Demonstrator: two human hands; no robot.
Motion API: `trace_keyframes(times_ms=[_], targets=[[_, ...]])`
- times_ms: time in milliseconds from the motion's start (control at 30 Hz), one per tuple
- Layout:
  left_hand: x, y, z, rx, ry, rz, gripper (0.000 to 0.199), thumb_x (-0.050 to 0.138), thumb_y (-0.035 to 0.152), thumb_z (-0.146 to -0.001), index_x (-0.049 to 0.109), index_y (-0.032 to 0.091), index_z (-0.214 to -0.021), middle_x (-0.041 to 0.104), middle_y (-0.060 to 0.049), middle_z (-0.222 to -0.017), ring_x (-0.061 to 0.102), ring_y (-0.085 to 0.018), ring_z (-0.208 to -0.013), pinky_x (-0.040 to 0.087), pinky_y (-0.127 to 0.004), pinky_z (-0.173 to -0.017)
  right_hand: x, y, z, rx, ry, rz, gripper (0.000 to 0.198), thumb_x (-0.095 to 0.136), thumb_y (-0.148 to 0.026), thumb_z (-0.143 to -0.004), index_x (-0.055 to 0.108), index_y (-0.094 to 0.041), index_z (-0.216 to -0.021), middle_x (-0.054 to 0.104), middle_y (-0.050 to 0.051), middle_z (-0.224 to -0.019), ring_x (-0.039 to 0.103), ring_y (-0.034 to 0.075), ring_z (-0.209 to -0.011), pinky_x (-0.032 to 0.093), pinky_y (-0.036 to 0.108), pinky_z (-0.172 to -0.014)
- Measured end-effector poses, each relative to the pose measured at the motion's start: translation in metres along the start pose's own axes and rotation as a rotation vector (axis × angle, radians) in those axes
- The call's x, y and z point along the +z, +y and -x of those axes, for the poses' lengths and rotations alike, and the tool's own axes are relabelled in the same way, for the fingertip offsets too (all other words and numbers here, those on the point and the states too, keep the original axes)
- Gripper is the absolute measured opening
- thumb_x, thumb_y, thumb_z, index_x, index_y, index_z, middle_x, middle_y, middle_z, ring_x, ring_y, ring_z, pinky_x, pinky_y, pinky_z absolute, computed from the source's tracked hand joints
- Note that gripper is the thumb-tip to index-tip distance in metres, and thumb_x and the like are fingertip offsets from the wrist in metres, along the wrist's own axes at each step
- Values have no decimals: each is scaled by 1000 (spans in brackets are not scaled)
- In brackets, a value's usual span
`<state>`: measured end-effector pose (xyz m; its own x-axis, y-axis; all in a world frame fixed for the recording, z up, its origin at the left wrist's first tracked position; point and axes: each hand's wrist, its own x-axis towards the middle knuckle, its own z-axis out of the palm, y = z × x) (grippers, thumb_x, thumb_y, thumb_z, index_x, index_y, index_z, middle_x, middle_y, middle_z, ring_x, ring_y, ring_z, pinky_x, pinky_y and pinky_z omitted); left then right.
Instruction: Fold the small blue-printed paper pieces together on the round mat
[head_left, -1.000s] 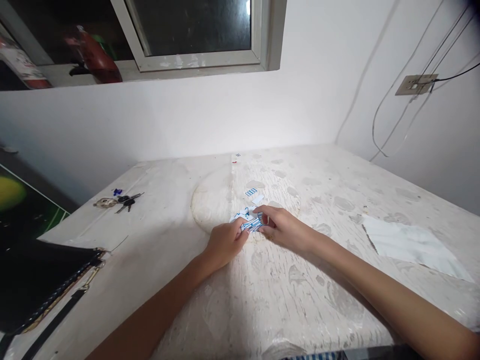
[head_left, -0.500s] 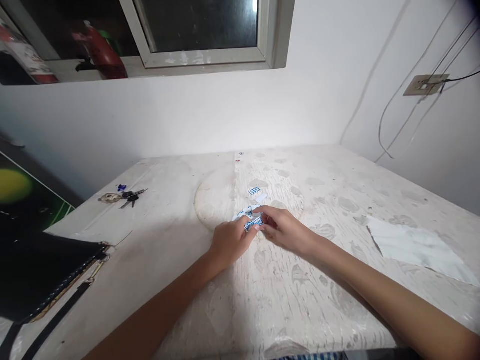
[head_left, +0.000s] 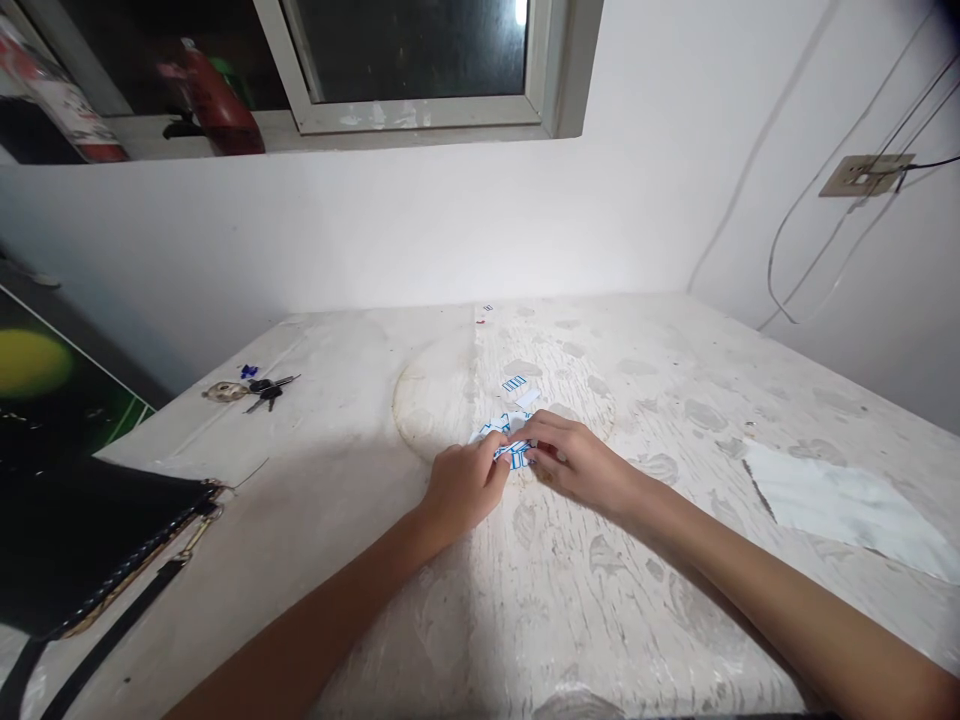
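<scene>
Small white paper pieces with blue lines [head_left: 516, 458] lie in a loose pile at the middle of the table, partly hidden by my fingers. My left hand [head_left: 466, 482] is at the pile's near left side, thumb and fingers closed on one of the paper pieces. From the right, my right hand [head_left: 574, 455] reaches over the pile, its fingers bent and pinching at the same spot; what lies between its fingertips is too small to make out. Just beyond the pile lie a striped paper piece [head_left: 514, 383] and a plain white piece [head_left: 527, 398].
Keys [head_left: 266, 390] on a ring and a small blue object [head_left: 249, 371] lie at the left. A black bag [head_left: 105, 540] with a strap covers the near left corner. A white sheet [head_left: 844, 505] lies on the right. Behind the table [head_left: 360, 370] stands the wall.
My fingers have shifted slightly on the pile, and more of the blue-lined pieces shows between my hands. The whole view has moved a little, so things appear slightly farther right.
</scene>
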<state>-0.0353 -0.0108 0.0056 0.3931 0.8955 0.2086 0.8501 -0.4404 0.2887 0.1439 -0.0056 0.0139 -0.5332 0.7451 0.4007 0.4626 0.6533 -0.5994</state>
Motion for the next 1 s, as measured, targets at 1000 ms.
trace_keyframes(times_ms=[1000], targets=[[9, 5, -6, 204, 85, -494, 30, 24, 22, -91, 51, 15, -82, 53, -6, -68, 53, -19, -61, 31, -30, -53, 12, -6, 1, 110, -100, 624, 23, 32, -23, -89, 47, -13, -102, 53, 9, -93, 53, 17, -72, 37, 27, -55]])
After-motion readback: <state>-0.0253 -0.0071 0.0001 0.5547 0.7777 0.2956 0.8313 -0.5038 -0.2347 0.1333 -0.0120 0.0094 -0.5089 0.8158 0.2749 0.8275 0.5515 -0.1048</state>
